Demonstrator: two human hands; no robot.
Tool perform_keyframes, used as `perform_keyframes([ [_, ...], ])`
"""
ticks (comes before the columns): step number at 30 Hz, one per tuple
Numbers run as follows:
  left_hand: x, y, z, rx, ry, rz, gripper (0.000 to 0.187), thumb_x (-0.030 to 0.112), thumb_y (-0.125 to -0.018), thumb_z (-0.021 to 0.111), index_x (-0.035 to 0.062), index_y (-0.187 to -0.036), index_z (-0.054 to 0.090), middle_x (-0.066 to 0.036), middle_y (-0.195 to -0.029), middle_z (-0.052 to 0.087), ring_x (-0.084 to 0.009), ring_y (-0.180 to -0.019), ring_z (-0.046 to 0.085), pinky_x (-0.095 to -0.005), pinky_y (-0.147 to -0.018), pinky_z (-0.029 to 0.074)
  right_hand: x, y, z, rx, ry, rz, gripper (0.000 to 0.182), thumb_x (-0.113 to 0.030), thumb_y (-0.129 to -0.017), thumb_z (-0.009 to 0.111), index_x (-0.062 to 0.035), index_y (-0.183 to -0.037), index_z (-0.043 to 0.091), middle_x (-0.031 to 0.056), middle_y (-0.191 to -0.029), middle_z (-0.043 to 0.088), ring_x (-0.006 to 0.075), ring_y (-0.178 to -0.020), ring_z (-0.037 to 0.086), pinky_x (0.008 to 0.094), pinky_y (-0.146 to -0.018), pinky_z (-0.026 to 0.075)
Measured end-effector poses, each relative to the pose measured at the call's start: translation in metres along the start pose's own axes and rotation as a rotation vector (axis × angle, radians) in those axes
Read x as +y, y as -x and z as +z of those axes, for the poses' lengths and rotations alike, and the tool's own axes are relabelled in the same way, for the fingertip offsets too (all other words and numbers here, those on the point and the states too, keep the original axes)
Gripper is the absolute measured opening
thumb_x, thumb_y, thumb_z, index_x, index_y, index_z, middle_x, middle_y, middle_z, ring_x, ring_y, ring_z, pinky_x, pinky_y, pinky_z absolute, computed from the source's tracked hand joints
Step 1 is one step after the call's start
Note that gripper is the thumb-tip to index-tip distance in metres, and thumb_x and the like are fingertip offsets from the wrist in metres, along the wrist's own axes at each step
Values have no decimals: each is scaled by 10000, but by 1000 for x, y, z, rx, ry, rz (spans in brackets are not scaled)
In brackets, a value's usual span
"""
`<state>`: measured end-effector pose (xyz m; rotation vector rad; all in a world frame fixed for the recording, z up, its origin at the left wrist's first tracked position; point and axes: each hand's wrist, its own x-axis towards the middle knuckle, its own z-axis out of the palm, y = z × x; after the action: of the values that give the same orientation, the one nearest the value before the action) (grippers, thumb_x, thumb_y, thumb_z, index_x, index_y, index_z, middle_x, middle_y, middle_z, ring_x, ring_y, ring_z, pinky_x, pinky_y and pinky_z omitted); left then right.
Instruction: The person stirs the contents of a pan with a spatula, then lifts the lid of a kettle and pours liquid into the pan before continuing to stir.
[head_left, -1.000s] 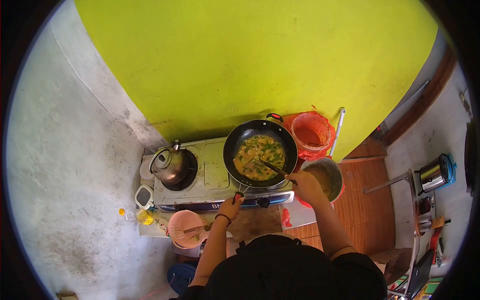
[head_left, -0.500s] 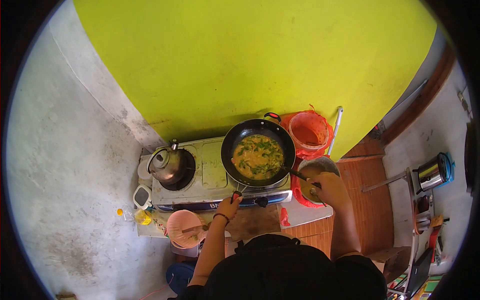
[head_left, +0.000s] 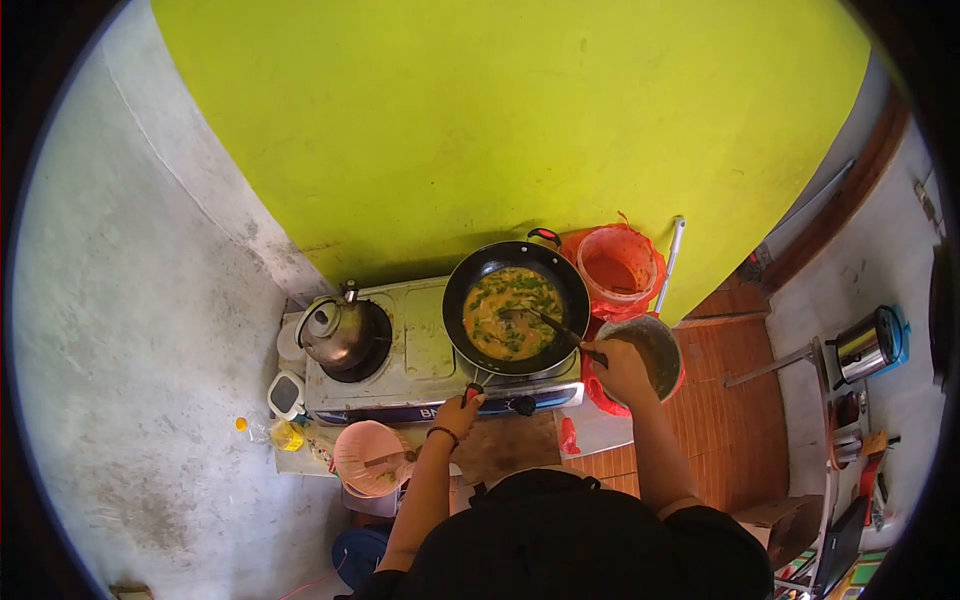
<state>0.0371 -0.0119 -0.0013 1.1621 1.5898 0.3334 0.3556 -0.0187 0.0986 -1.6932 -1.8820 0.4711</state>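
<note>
A black wok (head_left: 516, 262) sits on the right burner of a two-burner gas stove (head_left: 424, 340), filled with an orange sauce and green leaves (head_left: 513, 313). My left hand (head_left: 458, 413) grips the wok's red-tipped handle at the stove's front edge. My right hand (head_left: 619, 367) holds a dark spatula (head_left: 556, 325) whose blade rests in the food near the wok's middle.
A metal kettle (head_left: 335, 331) stands on the left burner. A metal bowl (head_left: 655, 350) with brownish liquid and a red bucket (head_left: 622, 264) sit right of the wok. A pink colander (head_left: 372, 458), a yellow bottle (head_left: 287, 434) and a small white container (head_left: 286, 393) lie low left. A pot (head_left: 867, 345) stands far right.
My right hand swung out right over the metal bowl, then came back left, putting the spatula blade into the wok's middle. My left hand stayed on the handle.
</note>
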Motion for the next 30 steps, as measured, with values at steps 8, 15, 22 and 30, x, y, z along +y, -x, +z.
perform_keyframes([
  [8, -2, -2, 0, 5, -26, -15, 488, 507, -883, 590, 20, -849, 587, -66, -624, 571, -181, -480, 542, -322, -458, 442, 5, -12, -4, 50, -110, 192, 341, -88, -795, 598, -61, -1130, 658, 220, -977, 669, 379, -924, 641, 438, -840, 498],
  [15, -4, -3, 0, 10, -19, 4, 506, 521, -873, 595, 15, -842, 597, -69, -622, 574, -186, -473, 547, -327, -466, 451, 26, -36, 17, 104, 92, 173, 336, -106, -820, 585, -15, -1139, 642, 241, -956, 669, 354, -876, 666, 399, -804, 517],
  [22, -4, -2, 0, 17, -23, -4, 528, 539, -863, 597, 12, -826, 596, -74, -621, 578, -190, -482, 555, -329, -476, 460, 56, -63, 77, -6, -234, 205, 334, -109, -786, 649, -14, -1106, 650, 198, -862, 658, 311, -791, 642, 382, -730, 513],
  [30, -5, -3, 1, 21, -19, -6, 525, 532, -863, 601, 9, -826, 593, -76, -630, 576, -186, -504, 559, -325, -480, 454, 35, -55, 66, -192, -285, 191, 393, -95, -732, 706, -35, -1118, 657, 133, -782, 649, 216, -686, 638, 333, -648, 501],
])
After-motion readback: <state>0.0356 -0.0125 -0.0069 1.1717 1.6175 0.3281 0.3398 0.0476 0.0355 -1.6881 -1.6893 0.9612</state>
